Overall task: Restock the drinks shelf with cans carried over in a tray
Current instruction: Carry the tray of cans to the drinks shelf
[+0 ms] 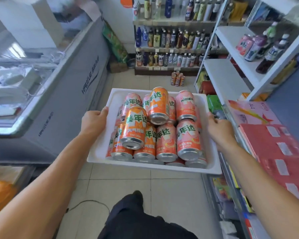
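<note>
Both arms outstretched mid-frame; left hand (pixel 93 122) and right hand (pixel 218 130) clamped on white plastic tray (pixel 100 149) edges, orange soda cans (pixel 160 131) piled inside.

A chest freezer (pixel 59 104) is standing left; red boxes (pixel 273 152) are lying right; a cable (pixel 86 204) is trailing across floor tiles (pixel 171 195).

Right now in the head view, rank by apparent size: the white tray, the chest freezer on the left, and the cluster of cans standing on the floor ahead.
1. Chest freezer, largest in view.
2. White tray, held by both hands; its nearness to the camera inflates it.
3. Floor cans, smallest, but farthest away, so true size is unsure.
</note>
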